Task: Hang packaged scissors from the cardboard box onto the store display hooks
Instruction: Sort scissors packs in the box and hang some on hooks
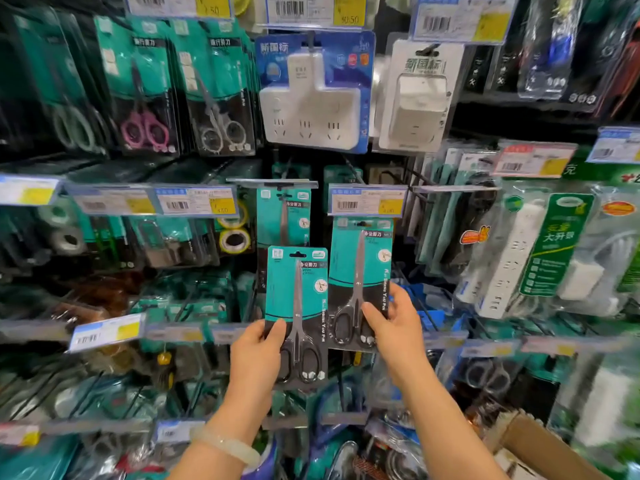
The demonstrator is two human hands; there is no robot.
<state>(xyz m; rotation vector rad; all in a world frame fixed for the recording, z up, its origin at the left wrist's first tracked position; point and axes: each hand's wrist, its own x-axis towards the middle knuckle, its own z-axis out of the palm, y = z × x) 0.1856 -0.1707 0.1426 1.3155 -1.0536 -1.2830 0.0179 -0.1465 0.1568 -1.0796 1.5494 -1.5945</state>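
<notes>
Even, bright store light fell from above. The centre was sharp; the edges bowed and smeared with wide-angle distortion. Glare streaked the plastic packs (540, 251), and the lower corners blurred.

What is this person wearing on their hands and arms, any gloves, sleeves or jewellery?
No gloves: both the left hand and the right hand are bare, and both forearms show no sleeves in view. The only thing worn is a pale, translucent bangle around the left wrist. No rings or watch show.
</notes>
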